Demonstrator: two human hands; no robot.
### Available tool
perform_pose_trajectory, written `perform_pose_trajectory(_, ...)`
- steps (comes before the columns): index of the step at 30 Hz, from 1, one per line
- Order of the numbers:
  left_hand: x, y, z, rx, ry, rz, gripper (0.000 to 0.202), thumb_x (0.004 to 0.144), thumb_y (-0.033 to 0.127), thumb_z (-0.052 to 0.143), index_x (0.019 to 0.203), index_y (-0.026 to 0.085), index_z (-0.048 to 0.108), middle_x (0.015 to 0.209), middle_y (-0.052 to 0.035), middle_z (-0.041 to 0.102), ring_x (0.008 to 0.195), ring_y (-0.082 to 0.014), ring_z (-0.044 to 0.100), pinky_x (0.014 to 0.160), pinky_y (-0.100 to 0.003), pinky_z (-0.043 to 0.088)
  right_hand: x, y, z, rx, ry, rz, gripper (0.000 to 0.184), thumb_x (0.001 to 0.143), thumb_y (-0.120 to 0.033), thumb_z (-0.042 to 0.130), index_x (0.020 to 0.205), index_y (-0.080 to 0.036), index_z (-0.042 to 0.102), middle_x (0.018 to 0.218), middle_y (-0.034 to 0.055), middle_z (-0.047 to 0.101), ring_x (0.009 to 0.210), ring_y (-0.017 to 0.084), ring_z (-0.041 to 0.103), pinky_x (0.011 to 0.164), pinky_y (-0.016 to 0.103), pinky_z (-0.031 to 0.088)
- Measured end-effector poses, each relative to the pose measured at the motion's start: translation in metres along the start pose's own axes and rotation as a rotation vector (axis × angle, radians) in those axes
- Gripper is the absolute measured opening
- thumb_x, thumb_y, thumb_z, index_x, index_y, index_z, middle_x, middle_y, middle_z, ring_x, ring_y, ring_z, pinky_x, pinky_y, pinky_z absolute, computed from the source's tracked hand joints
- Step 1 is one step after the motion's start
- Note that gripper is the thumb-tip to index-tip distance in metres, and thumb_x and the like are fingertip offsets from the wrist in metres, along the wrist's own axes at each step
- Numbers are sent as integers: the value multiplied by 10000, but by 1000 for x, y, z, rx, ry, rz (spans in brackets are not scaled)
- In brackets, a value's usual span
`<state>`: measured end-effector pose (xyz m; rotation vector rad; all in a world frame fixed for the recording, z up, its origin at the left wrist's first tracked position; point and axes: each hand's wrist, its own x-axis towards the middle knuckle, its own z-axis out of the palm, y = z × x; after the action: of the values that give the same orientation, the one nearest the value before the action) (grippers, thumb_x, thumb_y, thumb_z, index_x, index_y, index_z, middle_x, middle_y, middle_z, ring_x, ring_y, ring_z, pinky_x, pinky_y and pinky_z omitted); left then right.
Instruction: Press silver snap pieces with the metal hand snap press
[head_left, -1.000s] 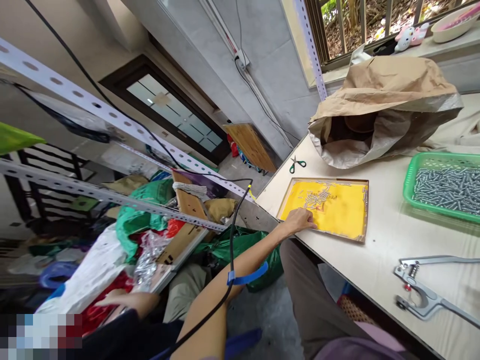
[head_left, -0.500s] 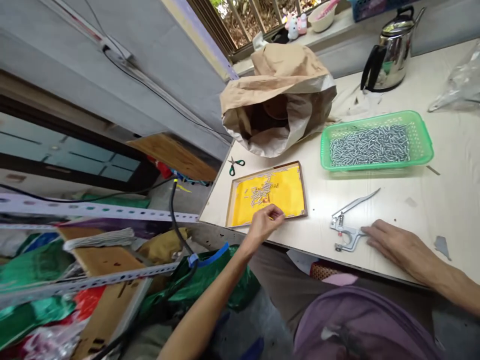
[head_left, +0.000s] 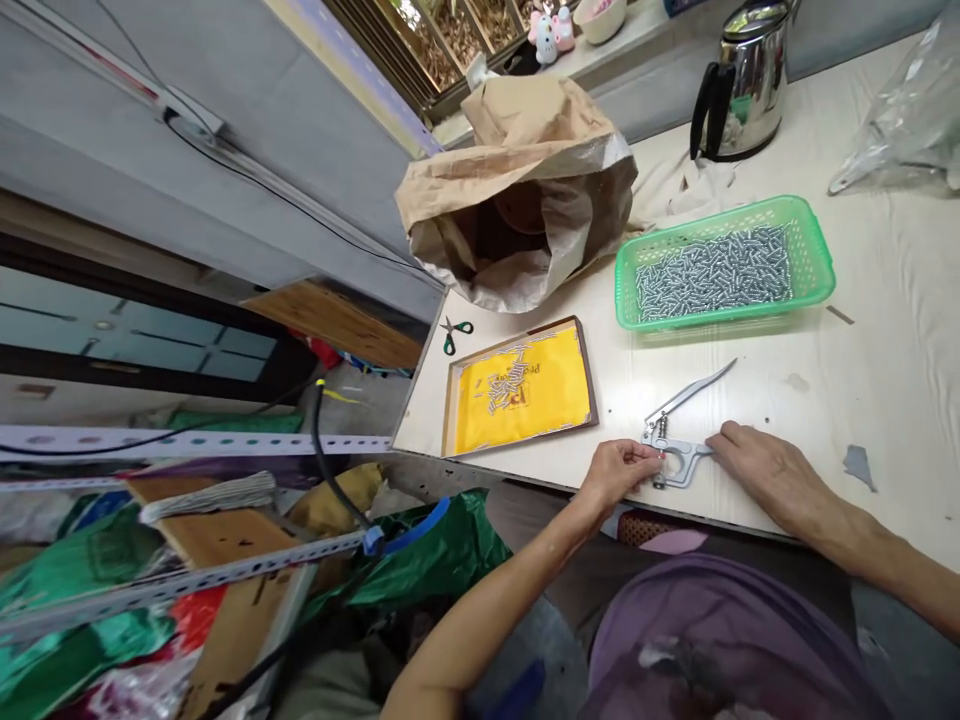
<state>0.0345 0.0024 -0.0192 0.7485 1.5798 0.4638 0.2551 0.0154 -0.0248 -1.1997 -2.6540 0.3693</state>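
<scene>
Silver snap-fastener pliers (head_left: 684, 462) lie on the table, their long upper handle raised and pointing away to the right. My right hand (head_left: 757, 465) grips the end of the lower handle at the table's front. At the jaw end, the fingertips of my left hand (head_left: 621, 470) are pinched together; whatever is between them is too small to make out. Left of the pliers, a shallow cardboard tray (head_left: 587, 372) has a yellow printed lining with small metal pieces heaped on it. Behind the pliers, a green plastic basket (head_left: 814, 290) holds many small shiny metal pieces.
Green-handled scissors (head_left: 452, 337) lie at the table's left edge. A brown paper sack (head_left: 517, 180) gapes open behind the tray. A steel kettle (head_left: 742, 90) and a clear plastic bag (head_left: 900, 130) stand farther back. A grey scrap (head_left: 859, 466) lies at right.
My left hand has moved right, from the tray's front edge to the jaw of the pliers. My right hand has stayed at the lower handle. The whole view has shifted slightly.
</scene>
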Motion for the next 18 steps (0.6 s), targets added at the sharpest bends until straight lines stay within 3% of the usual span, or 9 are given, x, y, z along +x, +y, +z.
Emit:
perform_pose_trajectory(6,1,7,-2,190,26,-21,194,678,247,751,775,83,717,565,22,589,488,-57,427,459,-175,307,-1,-3,2,-48,-10,16,297,750,51,409,836,-208,528,793,40,551,673,178,510,585,291,351)
perform_pose_trajectory(12,0,16,-1,338,-15,-72,184,703,264,725,739,84,715,445,66,471,420,-51,358,434,-192,241,0,-3,4,-48,-16,25,280,739,49,440,827,-204,524,782,33,541,677,175,510,598,285,352)
perform_pose_trajectory(18,2,15,0,361,-7,-142,176,740,265,701,715,91,695,376,84,403,362,-45,317,402,-193,210,-2,-3,7,-26,-55,26,246,775,9,462,874,-201,544,850,49,571,719,182,543,614,286,391)
